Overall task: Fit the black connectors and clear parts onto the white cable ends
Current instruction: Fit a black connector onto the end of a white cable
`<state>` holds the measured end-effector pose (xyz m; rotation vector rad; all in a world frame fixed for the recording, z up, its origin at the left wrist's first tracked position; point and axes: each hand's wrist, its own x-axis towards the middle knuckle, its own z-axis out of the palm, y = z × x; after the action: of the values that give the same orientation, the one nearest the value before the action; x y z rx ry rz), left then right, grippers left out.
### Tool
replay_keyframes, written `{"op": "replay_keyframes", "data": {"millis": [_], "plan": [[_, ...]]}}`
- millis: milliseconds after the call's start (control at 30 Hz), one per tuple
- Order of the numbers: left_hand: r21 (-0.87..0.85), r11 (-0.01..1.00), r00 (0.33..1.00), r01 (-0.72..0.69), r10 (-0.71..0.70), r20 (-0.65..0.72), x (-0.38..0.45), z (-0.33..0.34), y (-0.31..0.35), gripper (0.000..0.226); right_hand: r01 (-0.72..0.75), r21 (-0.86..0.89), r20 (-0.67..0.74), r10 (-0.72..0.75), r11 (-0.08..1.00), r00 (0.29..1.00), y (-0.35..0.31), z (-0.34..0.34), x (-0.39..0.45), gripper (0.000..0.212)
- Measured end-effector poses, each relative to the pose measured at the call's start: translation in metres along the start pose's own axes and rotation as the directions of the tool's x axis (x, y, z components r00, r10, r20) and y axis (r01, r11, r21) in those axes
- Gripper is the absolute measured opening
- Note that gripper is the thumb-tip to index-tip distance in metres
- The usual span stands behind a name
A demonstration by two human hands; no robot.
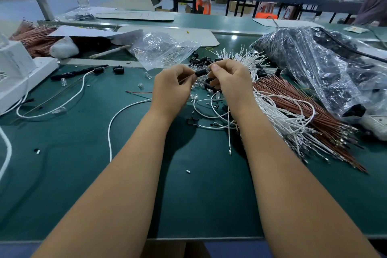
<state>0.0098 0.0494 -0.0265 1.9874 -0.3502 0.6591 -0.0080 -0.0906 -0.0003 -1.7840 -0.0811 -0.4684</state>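
Two hands met above the green bench (88, 174), and both were busy on one small piece. The left hand (170, 88) had its fingers curled in, pinching a thin wire end, while the right hand (229, 81) pinched a black connector (200, 73) between thumb and forefinger, right at the gap between the hands. Just behind and below them lay a loose heap of black connectors and clear parts (202, 87). White cables (278, 115) fanned out to the right beside brown wires (310, 123), near a big plastic bag (318, 65). A smaller clear bag (161, 50) sat behind.
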Motion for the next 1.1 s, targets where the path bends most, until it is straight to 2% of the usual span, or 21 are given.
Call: {"op": "replay_keyframes", "data": {"millis": [133,300,500,633,700,767,867,1100], "plan": [[-0.014,1.0,1.0,0.012,-0.012,-0.009,0.0,0.0,-0.001,0.005,0.057,-0.093,0.011,-0.056,0.994,0.998,0.001,0.001,0.001,0.006],[0.002,0.999,0.999,0.034,-0.033,-0.004,0.0,-0.001,0.0,0.003,0.113,-0.161,-0.025,-0.119,0.98,0.993,0.004,0.002,0.002,0.011],[-0.039,0.992,0.989,0.124,-0.12,0.086,-0.002,0.0,0.005,0.006,0.093,-0.072,-0.065,-0.098,0.993,0.993,0.007,0.006,0.002,0.022],[-0.16,0.969,0.975,0.189,-0.165,0.15,-0.003,0.002,0.01,0.01,0.003,0.117,-0.068,0.005,0.993,0.998,0.009,0.007,0.002,0.025],[-0.189,0.964,0.977,0.187,-0.163,0.138,-0.003,0.002,0.009,0.009,-0.019,0.156,-0.067,0.03,0.988,0.997,0.008,0.007,0.002,0.024],[-0.183,0.967,0.981,0.179,-0.16,0.113,-0.002,0.001,0.007,0.009,0.024,0.068,-0.059,-0.02,0.997,0.998,0.007,0.005,0.002,0.023],[-0.17,0.972,0.985,0.162,-0.15,0.082,0.001,0.0,0.0,0.015,0.113,-0.151,-0.032,-0.119,0.982,0.992,0.004,0.005,0.001,0.02],[-0.038,0.998,0.999,0.049,-0.048,0.011,0.001,-0.002,-0.001,0.005,0.139,-0.207,-0.01,-0.144,0.968,0.99,0.002,0.007,-0.001,0.017]]}}
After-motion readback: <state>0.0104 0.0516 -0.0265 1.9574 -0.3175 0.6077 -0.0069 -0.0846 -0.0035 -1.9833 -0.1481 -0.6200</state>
